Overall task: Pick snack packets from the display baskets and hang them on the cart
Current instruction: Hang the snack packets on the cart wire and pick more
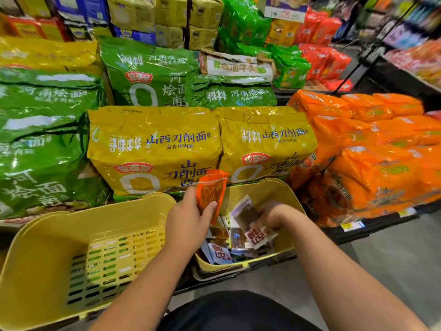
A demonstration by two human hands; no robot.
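Note:
My left hand (188,219) grips an orange snack packet (211,188) upright above the left rim of a yellow basket (279,189). That basket holds several small snack packets (220,253), brown, white and red. My right hand (270,217) reaches into the basket and grips a brown packet with a white and red end (250,223). A second yellow basket (47,247) with a slotted wall stands to the left, and its inside shows no packets.
Big yellow noodle bags (155,149) lie stacked right behind the baskets, green bags (43,144) to the left and orange bags (372,151) to the right. A dark shelf edge with price tags (352,225) runs along the right. Grey floor (393,259) lies at lower right.

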